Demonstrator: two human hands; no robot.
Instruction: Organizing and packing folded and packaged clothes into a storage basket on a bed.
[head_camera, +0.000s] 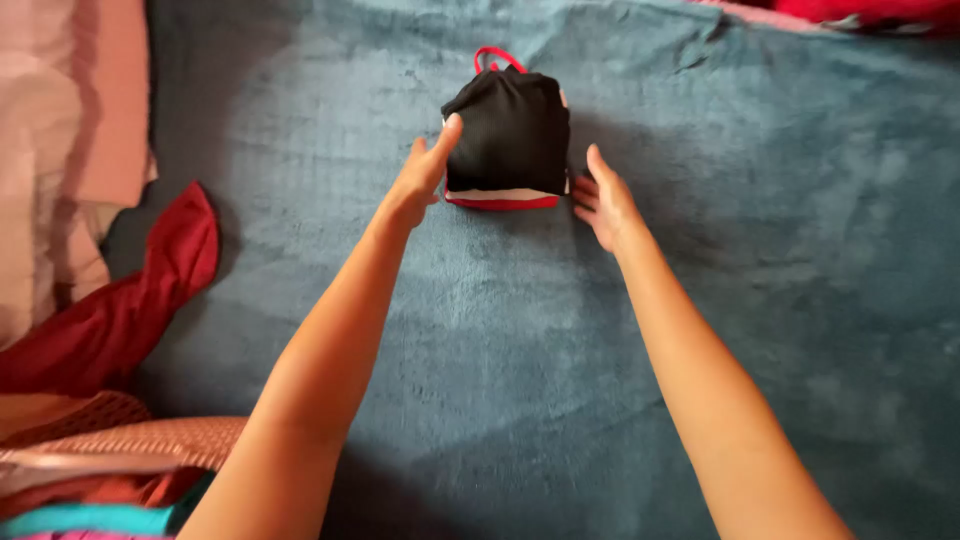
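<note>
You had the folded black garment (508, 140) mid-blanket (760, 250), red trim showing. L hand (422, 180) open, fingertips pressing its left edge; R hand (603, 205) open, just beside the right edge. Looked like the final squaring-up; next needs both palms in evenly.

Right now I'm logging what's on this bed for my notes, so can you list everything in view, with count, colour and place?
folded garment: one, black with red and white trim, top middle of the blanket
red loop: one, sticking out at the garment's far edge
blanket: one, blue-grey and fuzzy, covering most of the view
red cloth: one, dark red, left edge
pink fabric: pale pink, upper left
clothes pile: several pieces, pink, orange, teal, lower left corner
red item: partly seen, top right corner
left hand: one, open, fingers on the garment's left side
right hand: one, open, beside the garment's right edge; contact unclear
</note>
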